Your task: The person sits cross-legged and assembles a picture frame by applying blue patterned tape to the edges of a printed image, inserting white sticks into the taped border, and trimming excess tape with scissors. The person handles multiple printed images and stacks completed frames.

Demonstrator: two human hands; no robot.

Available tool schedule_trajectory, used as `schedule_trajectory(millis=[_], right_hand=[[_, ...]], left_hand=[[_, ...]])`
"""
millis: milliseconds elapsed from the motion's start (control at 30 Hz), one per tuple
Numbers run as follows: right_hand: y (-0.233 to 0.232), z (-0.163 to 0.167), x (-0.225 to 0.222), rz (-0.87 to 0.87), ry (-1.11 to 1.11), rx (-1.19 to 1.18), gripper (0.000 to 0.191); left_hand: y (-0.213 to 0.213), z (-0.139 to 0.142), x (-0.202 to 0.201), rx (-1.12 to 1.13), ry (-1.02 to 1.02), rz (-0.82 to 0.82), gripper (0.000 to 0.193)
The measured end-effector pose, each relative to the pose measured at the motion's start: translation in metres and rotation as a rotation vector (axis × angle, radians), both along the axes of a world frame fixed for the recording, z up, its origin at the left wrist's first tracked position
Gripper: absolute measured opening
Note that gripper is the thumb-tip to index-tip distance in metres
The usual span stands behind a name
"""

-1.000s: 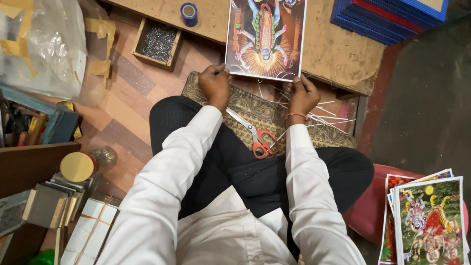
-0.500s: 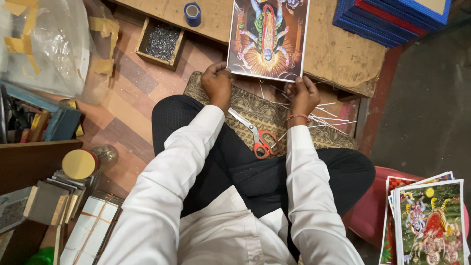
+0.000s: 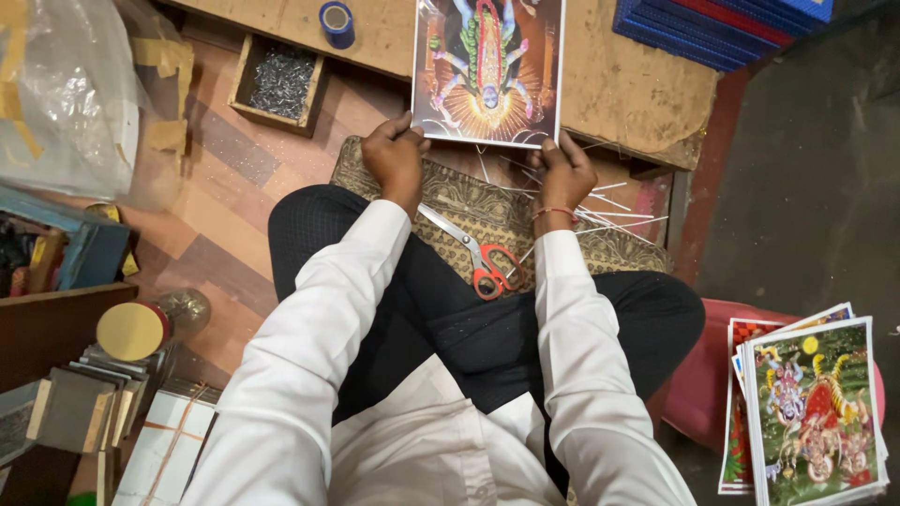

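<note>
I sit cross-legged on the floor and hold a colourful printed picture (image 3: 489,67) by its near edge, flat on a low wooden board (image 3: 626,86). My left hand (image 3: 394,157) grips the picture's near left corner. My right hand (image 3: 562,171), with a red thread at the wrist, grips the near right corner. Red-handled scissors (image 3: 478,258) lie on a patterned cushion (image 3: 469,201) in front of my legs, between my forearms. Thin pale sticks (image 3: 609,211) lie scattered under my right hand.
A small wooden box of metal nails (image 3: 277,82) and a blue tape roll (image 3: 337,22) sit at the far left. Blue frames (image 3: 712,33) are stacked at the top right. A pile of prints (image 3: 811,412) rests on a red stool (image 3: 698,389). Clutter and a jar (image 3: 141,328) crowd the left.
The picture and both hands sit slightly farther out on the board than a second ago; my grip on the corners is unchanged. The scissors have not moved.
</note>
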State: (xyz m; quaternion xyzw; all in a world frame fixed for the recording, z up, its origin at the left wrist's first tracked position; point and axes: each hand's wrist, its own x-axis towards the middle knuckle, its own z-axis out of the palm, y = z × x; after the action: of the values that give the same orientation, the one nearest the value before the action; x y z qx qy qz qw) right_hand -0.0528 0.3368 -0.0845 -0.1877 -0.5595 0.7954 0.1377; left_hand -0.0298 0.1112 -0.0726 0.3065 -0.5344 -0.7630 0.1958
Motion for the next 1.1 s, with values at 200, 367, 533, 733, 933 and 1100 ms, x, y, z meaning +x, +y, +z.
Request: schedule_trajectory(millis=[200,367,533,733,933,1100], right_hand=[[-0.0008,-0.0008,-0.0042,-0.017,-0.017,-0.054,0.037],[-0.0002,-0.0030,-0.0043,-0.005,0.007,-0.084,0.037],[-0.0012,-0.0044,-0.0015,-0.007,-0.005,-0.069,0.035],[-0.0020,-0.0033,-0.0010,-0.019,-0.010,-0.060,0.034],[-0.0023,-0.0033,-0.0009,-0.027,0.007,-0.053,0.035],[-0.0018,0.0015,-0.0008,-0.043,-0.035,-0.069,0.035]], left_hand=[[-0.0017,0.0050,-0.0011,0.079,-0.005,0.028,0.029],[-0.0017,0.0082,0.0012,0.072,0.042,0.019,0.035],[-0.0011,0.0081,-0.0001,0.009,-0.011,0.017,0.028],[-0.0018,0.0082,0.0008,0.084,0.036,0.049,0.022],[-0.0006,0.0084,0.0022,0.067,0.032,0.051,0.014],[0.0000,0.0062,0.0051,0.050,0.010,0.042,0.013]])
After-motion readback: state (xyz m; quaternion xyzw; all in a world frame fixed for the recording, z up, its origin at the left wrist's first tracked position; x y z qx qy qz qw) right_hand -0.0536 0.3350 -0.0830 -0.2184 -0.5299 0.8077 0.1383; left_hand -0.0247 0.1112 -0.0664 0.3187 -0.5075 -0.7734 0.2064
